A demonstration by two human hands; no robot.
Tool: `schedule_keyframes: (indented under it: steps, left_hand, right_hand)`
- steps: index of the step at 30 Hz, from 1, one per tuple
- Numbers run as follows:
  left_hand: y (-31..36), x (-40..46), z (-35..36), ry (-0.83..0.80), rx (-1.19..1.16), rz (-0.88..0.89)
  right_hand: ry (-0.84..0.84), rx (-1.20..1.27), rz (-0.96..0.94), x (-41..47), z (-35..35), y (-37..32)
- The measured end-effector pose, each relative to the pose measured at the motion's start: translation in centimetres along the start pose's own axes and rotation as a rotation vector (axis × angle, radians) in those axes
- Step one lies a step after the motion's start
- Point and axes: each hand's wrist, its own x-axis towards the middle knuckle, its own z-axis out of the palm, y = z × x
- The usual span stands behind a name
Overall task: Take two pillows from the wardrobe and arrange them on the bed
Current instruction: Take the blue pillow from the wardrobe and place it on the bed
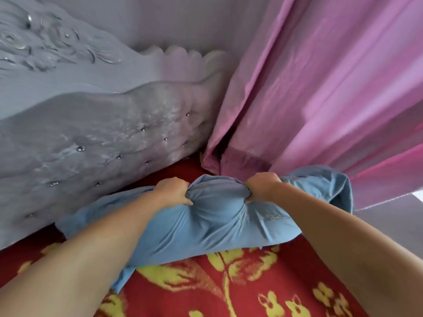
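Both hands point(219, 191) on pillow point(212, 225) lengthwise along headboard point(91, 138)

The fingertips of the left hand point(175, 191) and the right hand point(261, 186) are buried in bunched cloth of the blue pillow point(217, 218). Both forearms cover much of that pillow and run off the bottom edge. The headboard point(96, 133) is cut off at left, the pink curtain point(320, 88) at top and right. The red blanket point(229, 282) continues under the pillow, unseen.
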Motion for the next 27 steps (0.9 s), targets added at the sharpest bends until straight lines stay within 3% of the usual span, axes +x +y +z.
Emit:
schedule_keyframes:
  steps: [8,15,19,23,25,27]
  left_hand:
    - [-0.2,6.1,4.1,0.18,0.002,-0.179]
    - [-0.7,14.6,5.9,0.313,0.082,-0.42]
    - [-1.6,19.6,3.9,0.195,0.128,-0.481]
    - [-4.8,24.7,0.5,0.091,-0.102,-0.64]
    - [-6.7,26.7,1.0,0.08,-0.189,-0.707]
    - [-8.2,27.9,2.5,0.078,-0.191,-0.756]
  right_hand:
    - [-0.014,-0.143,-0.128,11.9,0.8,2.3]
    - [-0.033,-0.152,-0.342,28.2,2.2,5.2]
    - [-0.037,-0.114,-0.494,33.9,1.5,7.0]
    - [-0.035,-0.096,-0.653,40.5,-3.7,7.5]
    - [0.055,-0.125,-0.678,43.7,-5.3,6.6]
    - [0.258,-0.144,-0.614,45.9,-3.6,5.4]
